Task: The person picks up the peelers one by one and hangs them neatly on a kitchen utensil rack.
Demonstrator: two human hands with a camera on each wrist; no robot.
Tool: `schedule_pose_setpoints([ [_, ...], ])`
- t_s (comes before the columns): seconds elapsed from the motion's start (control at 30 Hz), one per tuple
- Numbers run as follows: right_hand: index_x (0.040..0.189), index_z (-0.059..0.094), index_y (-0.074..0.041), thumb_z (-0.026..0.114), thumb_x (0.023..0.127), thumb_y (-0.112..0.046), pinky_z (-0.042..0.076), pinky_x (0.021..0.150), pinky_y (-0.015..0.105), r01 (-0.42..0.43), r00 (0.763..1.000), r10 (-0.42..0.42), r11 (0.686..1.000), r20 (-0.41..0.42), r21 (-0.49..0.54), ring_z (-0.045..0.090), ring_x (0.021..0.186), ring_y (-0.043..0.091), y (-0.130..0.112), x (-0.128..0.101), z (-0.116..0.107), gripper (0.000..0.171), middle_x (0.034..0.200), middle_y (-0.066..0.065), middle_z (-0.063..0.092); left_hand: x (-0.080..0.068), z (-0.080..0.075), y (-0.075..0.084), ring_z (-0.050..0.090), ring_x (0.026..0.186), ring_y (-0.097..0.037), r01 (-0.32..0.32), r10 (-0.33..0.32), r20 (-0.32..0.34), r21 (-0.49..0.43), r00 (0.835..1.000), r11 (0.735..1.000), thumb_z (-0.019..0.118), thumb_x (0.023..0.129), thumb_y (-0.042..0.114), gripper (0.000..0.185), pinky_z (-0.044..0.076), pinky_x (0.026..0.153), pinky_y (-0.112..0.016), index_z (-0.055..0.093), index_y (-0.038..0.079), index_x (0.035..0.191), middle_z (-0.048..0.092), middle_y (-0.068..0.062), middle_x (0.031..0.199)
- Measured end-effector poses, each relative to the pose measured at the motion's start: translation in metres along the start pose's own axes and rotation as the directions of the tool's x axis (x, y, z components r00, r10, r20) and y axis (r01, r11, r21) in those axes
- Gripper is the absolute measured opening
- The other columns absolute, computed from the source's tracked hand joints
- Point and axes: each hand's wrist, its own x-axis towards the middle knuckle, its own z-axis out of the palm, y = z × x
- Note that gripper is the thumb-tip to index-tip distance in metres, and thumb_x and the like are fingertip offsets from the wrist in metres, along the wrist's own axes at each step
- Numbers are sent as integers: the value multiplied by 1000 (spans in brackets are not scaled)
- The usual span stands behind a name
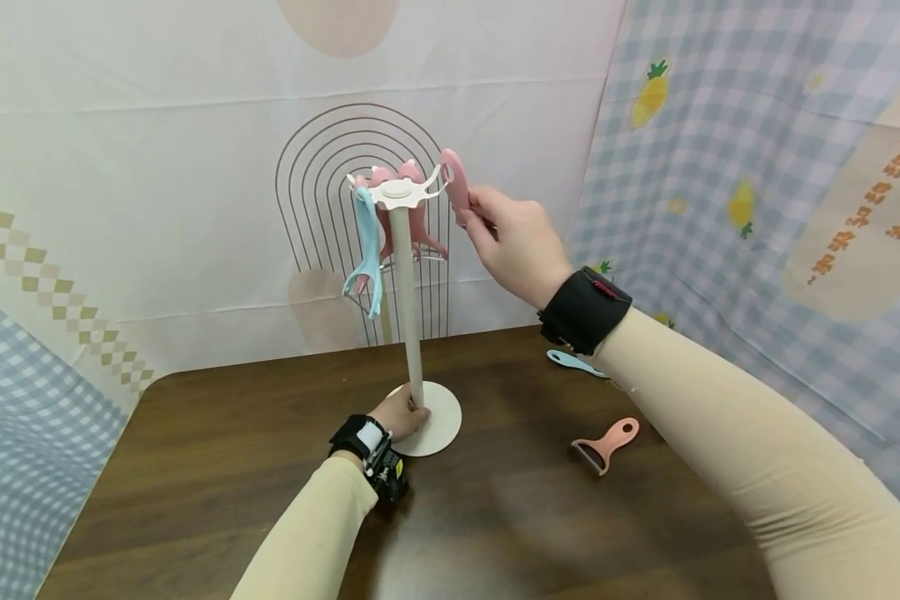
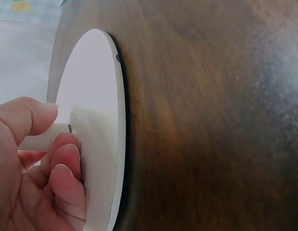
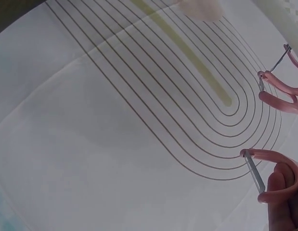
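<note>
My left hand (image 1: 397,415) grips the foot of the white post (image 1: 406,308), thumb and fingers curled round it just above the round base (image 1: 442,421). The base stands on the table in the head view. Up by the rack's white hooked top (image 1: 397,193), my right hand (image 1: 521,246) pinches a pink peeler (image 1: 456,179). Its holed handle end overlaps the tip of a right-hand hook. In the right wrist view this peeler's metal blade (image 3: 254,174) sits beside my fingers. A light blue peeler (image 1: 370,242) and pink peelers (image 1: 417,221) hang from other hooks.
On the brown table (image 1: 270,467), a pink peeler (image 1: 611,440) lies to the right of the base. Farther back, a light blue handle (image 1: 570,360) is partly hidden by my right forearm. A patterned cloth (image 1: 195,208) hangs behind the rack.
</note>
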Motion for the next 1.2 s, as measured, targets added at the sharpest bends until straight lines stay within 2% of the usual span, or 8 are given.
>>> schedule_pose_setpoints([
  [0.3, 106, 62, -3, 53, 100, -17, 40, 55, 28, 1, 1000, -1, 999, -3, -38, 53, 61, 17, -2, 4, 3, 18, 88, 8, 67, -5, 0, 5, 57, 92, -27, 12, -12, -17, 5, 1000, 1000, 60, 95, 13, 39, 48, 82, -43, 46, -5, 127, 59, -15, 98],
  [0.47, 109, 62, -3, 53, 100, -17, 39, 57, 30, 11, 999, -8, 998, 36, -66, 49, 59, 19, -4, 3, 6, 18, 80, 7, 61, -6, 2, 6, 59, 97, -29, 5, -5, -29, 2, 1000, 1000, 60, 95, 12, 39, 47, 85, -45, 46, -5, 127, 60, -18, 103],
  [0.7, 108, 61, -2, 52, 100, -15, 40, 57, 31, 27, 997, -21, 996, 76, -80, 49, 58, 19, -6, -1, 11, 18, 75, 7, 57, -5, 2, 3, 58, 103, -30, 10, -10, -14, 11, 1000, 1000, 59, 96, 13, 41, 47, 89, -46, 44, -5, 130, 60, -21, 109],
  [0.97, 109, 60, -2, 51, 101, -17, 44, 59, 31, 39, 995, -32, 996, 90, -85, 53, 60, 19, -10, -5, 17, 19, 79, 7, 60, -7, 3, 4, 58, 103, -29, 26, -25, -17, 8, 1000, 1000, 60, 95, 13, 37, 46, 89, -46, 47, -4, 126, 61, -19, 108],
  [1.2, 110, 59, -1, 53, 101, -17, 43, 56, 29, 20, 996, -17, 999, 84, -39, 52, 60, 17, -15, -8, 21, 19, 80, 7, 61, -9, 3, 6, 59, 102, -31, 12, -11, -37, 25, 999, 1000, 59, 95, 11, 35, 47, 87, -45, 48, -5, 124, 61, -20, 106],
])
